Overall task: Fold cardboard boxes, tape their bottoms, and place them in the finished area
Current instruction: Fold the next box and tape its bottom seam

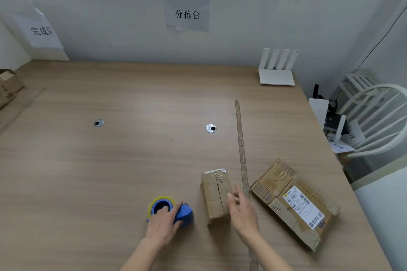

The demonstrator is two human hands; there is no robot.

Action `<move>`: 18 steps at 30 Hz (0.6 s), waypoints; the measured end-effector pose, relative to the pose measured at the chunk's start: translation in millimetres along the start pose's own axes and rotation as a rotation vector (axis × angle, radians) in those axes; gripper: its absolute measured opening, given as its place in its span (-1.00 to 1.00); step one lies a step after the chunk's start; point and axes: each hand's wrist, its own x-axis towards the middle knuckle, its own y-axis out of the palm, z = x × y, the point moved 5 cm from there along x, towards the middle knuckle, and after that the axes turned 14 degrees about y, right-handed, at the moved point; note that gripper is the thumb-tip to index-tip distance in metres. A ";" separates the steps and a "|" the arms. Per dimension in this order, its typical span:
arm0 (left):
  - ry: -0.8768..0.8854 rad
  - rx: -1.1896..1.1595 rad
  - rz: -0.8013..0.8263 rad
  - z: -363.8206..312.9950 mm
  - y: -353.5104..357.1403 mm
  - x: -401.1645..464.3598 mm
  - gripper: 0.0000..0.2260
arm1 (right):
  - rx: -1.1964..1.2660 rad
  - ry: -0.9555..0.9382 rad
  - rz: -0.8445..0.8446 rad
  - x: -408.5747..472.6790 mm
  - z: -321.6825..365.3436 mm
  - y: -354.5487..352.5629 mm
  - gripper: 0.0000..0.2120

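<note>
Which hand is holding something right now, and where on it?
Left hand grips the blue tape dispenser over its top by the roll. Right hand holds nothing.

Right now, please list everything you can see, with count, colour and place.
small box: 1, brown, near middle, unsealed seam up
flattened box: 1, brown with white label, near right
tape dispenser: 1, blue with yellow roll, left of small box
cardboard strip: 1, brown, between the boxes
table: 1, light wood
router: 1, white, far right corner
wall signs: 2, white paper
chair: 1, white, right
left hand: on dispenser
right hand: open, beside small box
</note>
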 end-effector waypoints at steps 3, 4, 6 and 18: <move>0.014 0.039 0.021 -4.2 9.1 2.3 -0.43 | 0.045 0.051 0.046 3.4 -5.3 -9.2 -0.53; 0.010 0.054 0.021 -6.8 9.5 2.3 -0.42 | 0.051 0.066 0.071 4.3 -7.4 -10.7 -0.53; -0.009 0.070 -0.055 -14.3 2.9 3.9 -0.43 | 0.077 0.085 0.119 7.7 -9.1 -11.9 -0.54; -0.004 -0.996 -0.304 -96.4 -37.7 35.8 -0.46 | 0.247 0.004 0.277 17.6 22.0 -24.2 -0.55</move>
